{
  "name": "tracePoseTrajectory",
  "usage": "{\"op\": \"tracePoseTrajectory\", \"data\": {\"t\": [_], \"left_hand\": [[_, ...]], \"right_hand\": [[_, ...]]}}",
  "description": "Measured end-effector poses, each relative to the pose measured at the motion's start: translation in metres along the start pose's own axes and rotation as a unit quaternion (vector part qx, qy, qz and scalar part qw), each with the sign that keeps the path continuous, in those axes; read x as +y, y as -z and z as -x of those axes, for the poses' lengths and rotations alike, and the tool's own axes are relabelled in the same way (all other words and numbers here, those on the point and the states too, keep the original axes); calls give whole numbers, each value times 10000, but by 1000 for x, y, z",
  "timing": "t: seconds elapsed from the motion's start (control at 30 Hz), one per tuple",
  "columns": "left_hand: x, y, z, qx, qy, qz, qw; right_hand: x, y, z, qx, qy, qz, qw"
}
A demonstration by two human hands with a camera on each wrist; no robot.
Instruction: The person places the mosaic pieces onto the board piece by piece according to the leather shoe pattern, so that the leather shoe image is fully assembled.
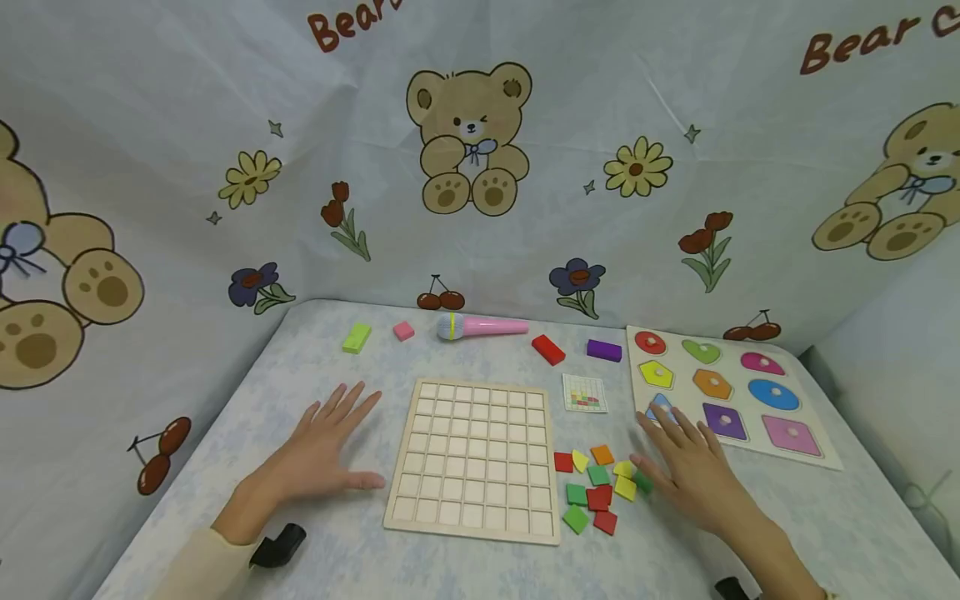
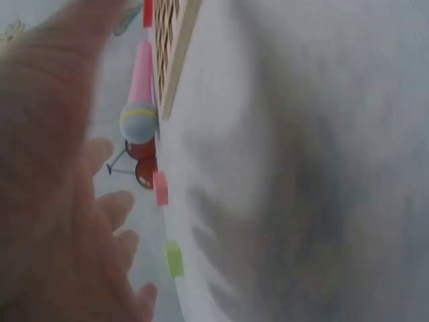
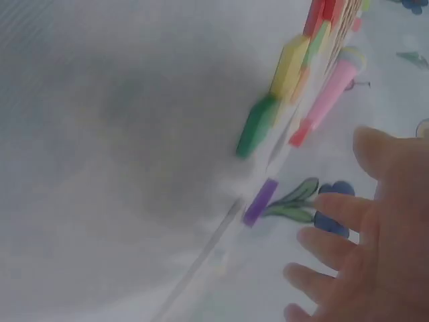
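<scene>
My left hand (image 1: 318, 450) is spread over the table, left of a wooden grid board (image 1: 474, 458) with square recesses; nothing is in its fingers. My right hand (image 1: 693, 479), fingers also spread and holding nothing, hovers to the right of a loose group of small coloured tiles. Closest to its thumb is a dark green tile (image 1: 642, 481), with yellow tiles (image 1: 625, 487) beside it. Red tiles (image 1: 600, 498), green tiles (image 1: 576, 518) and an orange tile (image 1: 602, 454) lie between the board and this hand. In the right wrist view the green tile (image 3: 257, 127) stands apart from the fingers.
A shape puzzle board (image 1: 678, 392) lies at the right, partly under my right fingertips in the head view. A printed pattern card (image 1: 584, 393) sits above the tiles. Along the back are a pink toy microphone (image 1: 491, 326) and red (image 1: 548, 349), purple (image 1: 603, 350), pink (image 1: 403, 331) and lime (image 1: 357, 337) blocks.
</scene>
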State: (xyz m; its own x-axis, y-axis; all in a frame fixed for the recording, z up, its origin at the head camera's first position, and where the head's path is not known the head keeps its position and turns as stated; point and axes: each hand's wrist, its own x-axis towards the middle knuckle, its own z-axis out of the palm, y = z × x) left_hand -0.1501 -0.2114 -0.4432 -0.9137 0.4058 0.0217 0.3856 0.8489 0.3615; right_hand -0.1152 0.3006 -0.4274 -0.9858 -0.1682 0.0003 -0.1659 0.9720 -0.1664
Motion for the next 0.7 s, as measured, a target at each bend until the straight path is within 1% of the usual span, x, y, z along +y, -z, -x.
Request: {"op": "tracePoseTrajectory", "data": {"t": [0.1,0.17,0.33,0.47,0.57,0.7], "left_hand": [[6,-4,-4,-253,-234,192,9992],[8,-7,-6,-386,-269,260,9986],[11,-11,-15,-823,-77,485,9954],[10,-13,-19,-1189,78,856,9892],[8,-14,-21,-1313,82,1025,9860],[5,-16,-23,-1409,10,1061,9843]], "right_hand": [[-13,-4,-5,-64,268,43,9996],[-22,-7,-8,-108,428,51,9990],[-37,-13,-18,-256,794,-175,9964],[-46,-19,-25,-305,1045,-283,9936],[-48,-23,-28,-286,1146,-207,9928],[-50,-24,-32,-241,1182,-129,9926]]}}
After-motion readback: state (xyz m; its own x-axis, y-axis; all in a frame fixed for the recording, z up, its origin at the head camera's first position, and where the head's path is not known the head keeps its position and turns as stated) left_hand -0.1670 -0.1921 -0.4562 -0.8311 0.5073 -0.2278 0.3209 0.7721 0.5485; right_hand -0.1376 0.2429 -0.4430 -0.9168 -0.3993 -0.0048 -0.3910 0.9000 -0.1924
